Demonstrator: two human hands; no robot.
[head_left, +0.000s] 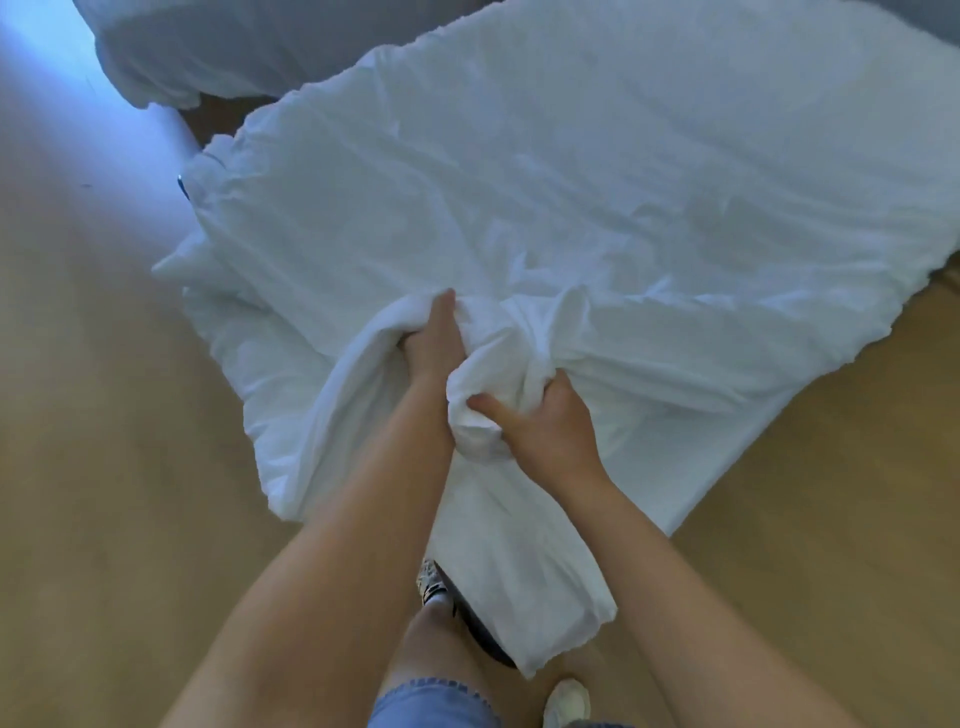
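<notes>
White sheet (571, 182) bunched up, gripped by fingers of left hand (434, 345) and right hand (548, 423)

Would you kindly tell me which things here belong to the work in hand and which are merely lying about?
In the job: white sheet, spread on the floor; left hand and right hand, both gripping its bunched near edge.
Lying about: second bedding pile, top left, untouched.

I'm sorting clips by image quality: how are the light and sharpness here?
Head view: bluish glare washes out the upper-left floor; the white sheet is bright with faint folds; left hand and right hand gripping it look soft; wide-angle bends the edges.
</notes>
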